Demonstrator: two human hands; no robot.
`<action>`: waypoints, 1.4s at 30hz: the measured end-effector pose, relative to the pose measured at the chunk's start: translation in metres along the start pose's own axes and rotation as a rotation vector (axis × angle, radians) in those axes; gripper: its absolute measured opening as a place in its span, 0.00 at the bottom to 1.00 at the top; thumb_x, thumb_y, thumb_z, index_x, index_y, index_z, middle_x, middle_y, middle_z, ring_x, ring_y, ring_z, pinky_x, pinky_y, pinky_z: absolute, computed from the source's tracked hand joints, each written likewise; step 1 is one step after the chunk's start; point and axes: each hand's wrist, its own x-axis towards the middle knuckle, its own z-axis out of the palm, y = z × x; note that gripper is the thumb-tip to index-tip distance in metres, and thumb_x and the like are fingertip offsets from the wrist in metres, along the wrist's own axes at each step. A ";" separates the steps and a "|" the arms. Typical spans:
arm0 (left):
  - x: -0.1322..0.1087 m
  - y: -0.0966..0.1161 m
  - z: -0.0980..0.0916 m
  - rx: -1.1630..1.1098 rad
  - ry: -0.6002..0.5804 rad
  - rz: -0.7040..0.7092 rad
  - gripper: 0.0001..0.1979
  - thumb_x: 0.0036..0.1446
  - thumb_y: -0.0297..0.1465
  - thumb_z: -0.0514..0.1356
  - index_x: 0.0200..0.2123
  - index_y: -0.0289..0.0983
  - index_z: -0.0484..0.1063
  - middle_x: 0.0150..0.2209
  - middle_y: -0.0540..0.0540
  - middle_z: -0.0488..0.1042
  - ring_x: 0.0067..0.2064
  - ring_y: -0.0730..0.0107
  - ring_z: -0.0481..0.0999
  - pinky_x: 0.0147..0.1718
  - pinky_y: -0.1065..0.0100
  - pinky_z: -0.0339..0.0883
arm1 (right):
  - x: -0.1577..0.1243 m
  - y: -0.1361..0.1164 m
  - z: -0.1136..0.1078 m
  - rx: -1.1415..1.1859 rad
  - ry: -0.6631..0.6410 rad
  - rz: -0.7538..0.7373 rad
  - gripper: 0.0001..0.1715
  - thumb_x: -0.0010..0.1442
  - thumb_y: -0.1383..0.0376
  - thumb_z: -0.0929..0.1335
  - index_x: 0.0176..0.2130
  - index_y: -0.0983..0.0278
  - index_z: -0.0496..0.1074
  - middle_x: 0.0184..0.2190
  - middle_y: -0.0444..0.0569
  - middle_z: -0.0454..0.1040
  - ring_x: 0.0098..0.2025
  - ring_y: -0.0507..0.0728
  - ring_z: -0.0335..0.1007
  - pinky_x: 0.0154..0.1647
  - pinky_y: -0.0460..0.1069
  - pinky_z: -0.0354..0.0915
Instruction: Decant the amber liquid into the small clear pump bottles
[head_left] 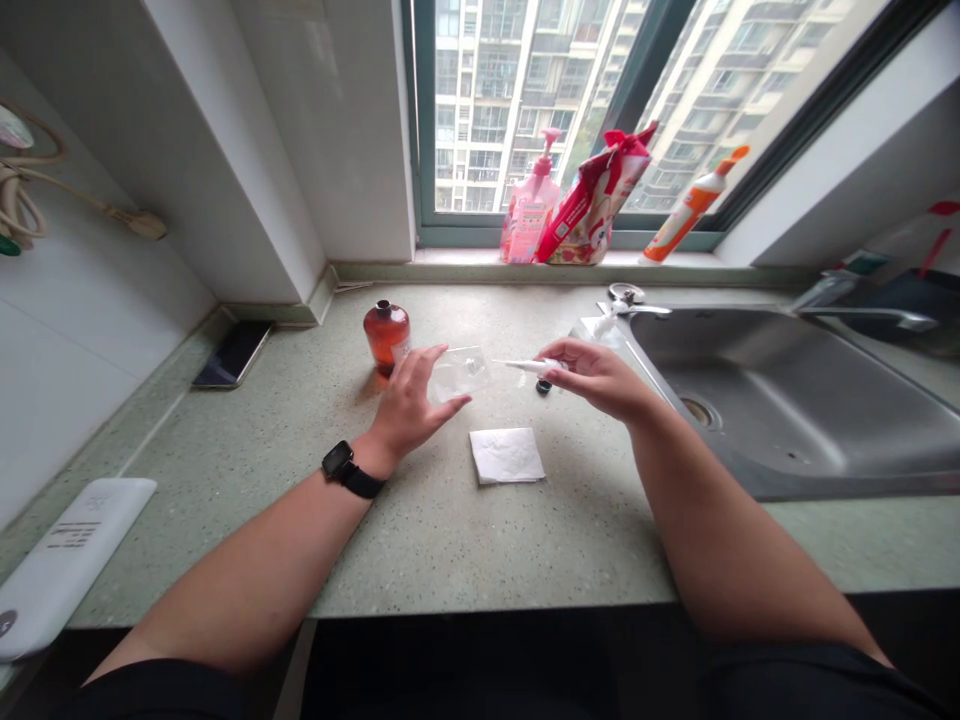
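Note:
My left hand (411, 403), with a black watch on the wrist, wraps round a small clear plastic cup (461, 373) standing on the speckled green countertop (420, 540). My right hand (596, 375) pinches a thin white dropper-like tube (525, 366), held level with its tip pointing left toward the cup. A small black cap (543, 387) lies just under that hand. An amber bottle (386, 335) stands uncapped behind my left hand. A folded white tissue (507, 455) lies on the counter between my forearms.
A steel sink (787, 400) with a tap (862, 312) fills the right. On the window sill stand a pink pump bottle (531, 205), a red pouch (592, 200) and an orange bottle (694, 205). A phone (232, 353) lies at the back left, a white device (64, 560) at the near left.

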 end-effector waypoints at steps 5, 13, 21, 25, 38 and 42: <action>-0.001 -0.001 0.002 0.088 -0.009 0.060 0.37 0.63 0.45 0.70 0.70 0.41 0.63 0.62 0.36 0.74 0.62 0.43 0.74 0.65 0.43 0.66 | -0.002 -0.002 0.001 -0.033 -0.016 -0.029 0.27 0.58 0.42 0.77 0.41 0.61 0.79 0.33 0.48 0.77 0.34 0.55 0.73 0.34 0.52 0.68; -0.002 0.003 0.001 0.210 -0.052 0.075 0.36 0.65 0.42 0.69 0.70 0.40 0.62 0.62 0.36 0.74 0.61 0.45 0.73 0.64 0.45 0.65 | 0.001 0.005 0.007 -0.259 -0.013 -0.059 0.29 0.60 0.40 0.74 0.42 0.62 0.79 0.36 0.51 0.80 0.38 0.58 0.75 0.40 0.55 0.70; -0.004 0.003 0.001 0.266 -0.058 0.087 0.36 0.64 0.43 0.70 0.70 0.41 0.63 0.61 0.36 0.73 0.59 0.45 0.72 0.62 0.46 0.66 | -0.002 0.002 0.017 -0.407 0.060 -0.234 0.25 0.63 0.42 0.73 0.42 0.60 0.79 0.38 0.52 0.82 0.41 0.61 0.79 0.45 0.57 0.74; -0.004 0.003 0.002 0.259 -0.055 0.077 0.37 0.64 0.43 0.70 0.71 0.41 0.63 0.61 0.37 0.73 0.59 0.46 0.72 0.62 0.46 0.65 | -0.003 0.001 0.015 -0.445 0.100 -0.274 0.22 0.65 0.45 0.73 0.43 0.60 0.79 0.38 0.51 0.83 0.40 0.60 0.80 0.44 0.56 0.76; -0.005 0.012 -0.001 0.344 -0.073 0.144 0.35 0.65 0.41 0.70 0.71 0.42 0.66 0.60 0.38 0.73 0.59 0.46 0.71 0.63 0.48 0.61 | 0.000 0.019 0.060 -0.580 0.262 -0.516 0.11 0.66 0.59 0.75 0.46 0.58 0.74 0.40 0.50 0.82 0.42 0.61 0.80 0.43 0.56 0.76; -0.006 0.015 0.001 0.340 -0.087 0.172 0.34 0.65 0.42 0.69 0.70 0.42 0.66 0.60 0.38 0.74 0.60 0.45 0.70 0.63 0.47 0.60 | 0.001 0.022 0.069 -0.615 0.260 -0.551 0.09 0.67 0.61 0.75 0.46 0.57 0.74 0.41 0.49 0.82 0.42 0.61 0.80 0.43 0.56 0.75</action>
